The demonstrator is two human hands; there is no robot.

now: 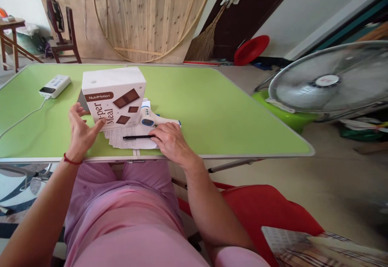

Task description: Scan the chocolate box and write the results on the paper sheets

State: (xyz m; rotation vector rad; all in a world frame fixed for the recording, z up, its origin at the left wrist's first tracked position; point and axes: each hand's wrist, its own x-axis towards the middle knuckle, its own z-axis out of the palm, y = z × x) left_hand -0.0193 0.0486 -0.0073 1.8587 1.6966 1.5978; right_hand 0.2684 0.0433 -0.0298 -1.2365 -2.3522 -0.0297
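Note:
A white box [112, 97] with brown lettering and pictures of chocolate squares stands on the table, partly over some printed sheets of paper [118, 139]. My left hand [81, 131] grips its lower left corner, the thumb on the front and the fingers round the left side. A black pen [138, 137] lies across the paper, and its right end is pinched in my right hand [172, 141]. Just behind that hand rests a white and blue infrared thermometer [157, 119], its handle partly covered by my fingers.
The green folding table [194, 97] carries a white power bank [55, 86] with a cable at the left. Beyond its right edge stands a large fan [327, 81]. A red chair [269, 206] is beside me at the right.

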